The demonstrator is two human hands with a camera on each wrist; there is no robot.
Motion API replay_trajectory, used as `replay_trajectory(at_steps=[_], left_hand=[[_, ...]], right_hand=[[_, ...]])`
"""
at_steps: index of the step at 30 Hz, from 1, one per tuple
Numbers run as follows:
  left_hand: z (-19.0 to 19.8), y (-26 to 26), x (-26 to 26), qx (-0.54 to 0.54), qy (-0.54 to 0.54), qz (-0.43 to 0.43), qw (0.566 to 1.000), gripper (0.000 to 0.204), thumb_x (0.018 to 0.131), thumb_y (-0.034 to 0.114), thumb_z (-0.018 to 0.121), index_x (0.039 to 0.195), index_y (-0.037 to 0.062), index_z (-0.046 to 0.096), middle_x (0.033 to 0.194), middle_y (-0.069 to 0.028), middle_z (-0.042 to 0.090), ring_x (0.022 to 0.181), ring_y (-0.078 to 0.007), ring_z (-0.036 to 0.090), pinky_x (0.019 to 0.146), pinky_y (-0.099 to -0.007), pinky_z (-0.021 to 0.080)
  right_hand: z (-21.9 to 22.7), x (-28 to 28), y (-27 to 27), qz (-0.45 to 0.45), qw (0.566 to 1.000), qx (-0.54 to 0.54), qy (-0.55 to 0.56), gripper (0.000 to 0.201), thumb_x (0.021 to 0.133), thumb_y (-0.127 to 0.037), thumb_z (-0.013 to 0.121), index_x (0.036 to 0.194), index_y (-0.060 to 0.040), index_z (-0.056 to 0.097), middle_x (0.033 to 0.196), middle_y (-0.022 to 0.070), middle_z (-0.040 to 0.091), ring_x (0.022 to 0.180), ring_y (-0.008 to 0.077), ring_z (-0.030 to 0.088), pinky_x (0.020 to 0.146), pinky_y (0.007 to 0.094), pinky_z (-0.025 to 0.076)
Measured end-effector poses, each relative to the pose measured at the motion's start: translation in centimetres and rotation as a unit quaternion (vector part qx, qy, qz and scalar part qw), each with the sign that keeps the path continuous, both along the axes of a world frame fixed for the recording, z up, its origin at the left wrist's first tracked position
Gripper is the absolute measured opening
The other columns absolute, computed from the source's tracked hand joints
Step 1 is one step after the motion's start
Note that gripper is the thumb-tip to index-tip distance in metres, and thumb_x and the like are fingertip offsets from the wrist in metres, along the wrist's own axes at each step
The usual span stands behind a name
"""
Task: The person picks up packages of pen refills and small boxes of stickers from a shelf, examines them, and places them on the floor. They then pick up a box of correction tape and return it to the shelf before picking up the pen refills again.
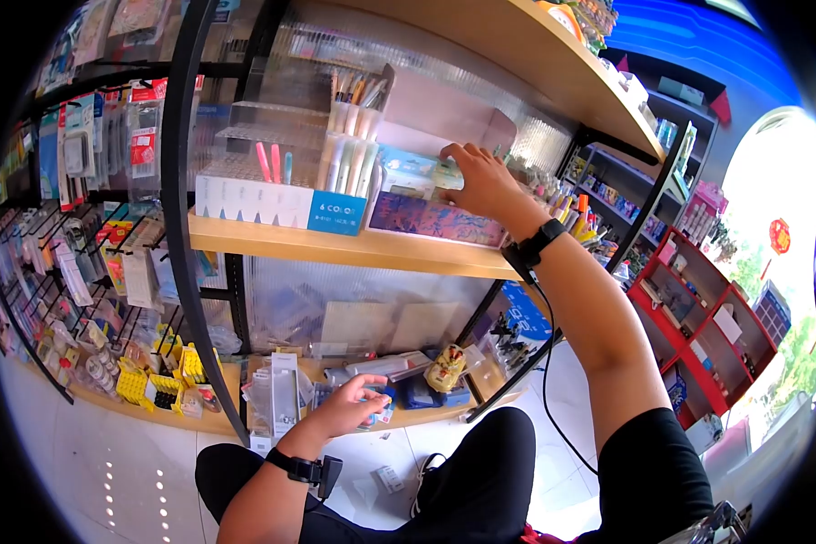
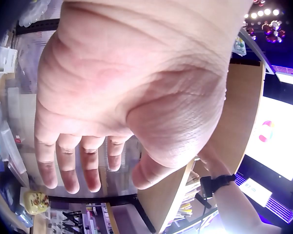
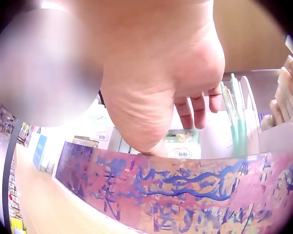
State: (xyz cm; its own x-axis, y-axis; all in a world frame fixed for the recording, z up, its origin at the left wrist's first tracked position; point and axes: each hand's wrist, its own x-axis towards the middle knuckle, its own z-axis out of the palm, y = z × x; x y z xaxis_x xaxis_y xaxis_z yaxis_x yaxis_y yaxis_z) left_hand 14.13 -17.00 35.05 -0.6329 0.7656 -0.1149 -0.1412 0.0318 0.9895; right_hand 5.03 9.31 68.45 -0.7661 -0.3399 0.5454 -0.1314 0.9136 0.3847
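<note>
Daylight bleaches the tall arched glass window (image 1: 769, 168). Fisheye distortion bends edges. A pale round blur (image 3: 44, 68) clouds the right wrist view.

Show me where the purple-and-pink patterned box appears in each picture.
Head: just above centre, the patterned box below the right hand.
Left wrist: not visible.
Right wrist: patterned front across the bottom.
Shared landmark: the wooden shelf, under the box in head, lower middle in left wrist, lower left in right wrist.
</note>
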Motion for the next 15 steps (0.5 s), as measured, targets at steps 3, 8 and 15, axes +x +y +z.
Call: replay_trajectory(at_steps=[3, 8, 15], left_hand=[[-0.2, 0.1, -0.1, 0.003, 0.005, -0.002, 1.0, 0.048, 0.105, 0.025, 0.065, 0.147, 0.011, 0.046, 0.125, -0.0099, 0.065, 0.115, -0.0163, 0.064, 0.089, -0.0311, 0.054], [-0.2, 0.3, -0.1, 0.002, 0.001, -0.005, 1.0, 0.048, 0.105, 0.025, 0.064, 0.147, 0.0111, 0.046, 0.126, -0.0095, 0.065, 0.113, -0.0158, 0.064, 0.089, -0.0307, 0.054], [-0.4, 0.5, -0.3, -0.014, -0.007, -0.005, 1.0, 0.043, 0.106, 0.027, 0.061, 0.144, 0.0092, 0.05, 0.124, -0.0079, 0.067, 0.113, -0.014, 0.064, 0.088, -0.0305, 0.053]], right_hand=[[-0.1, -0.3, 0.4, 0.011, 1.0, -0.015, 0.0, 0.059, 0.083, -0.026, 0.083, 0.135, -0.0153, 0.057, 0.132, 0.0156, 0.06, 0.13, 0.0399, 0.054, 0.11, 0.0513, 0.042], [0.2, 0.1, 0.4, 0.018, 1.0, -0.023, -0.01, 0.058, 0.083, -0.025, 0.081, 0.135, -0.0155, 0.059, 0.134, 0.0164, 0.06, 0.129, 0.0409, 0.055, 0.11, 0.0515, 0.041], [0.8, 1.9, 0.2, 0.024, 0.999, -0.024, -0.009, 0.054, 0.086, -0.022, 0.077, 0.137, -0.0147, 0.06, 0.133, 0.0156, 0.061, 0.128, 0.0393, 0.056, 0.109, 0.0519, 0.044]])
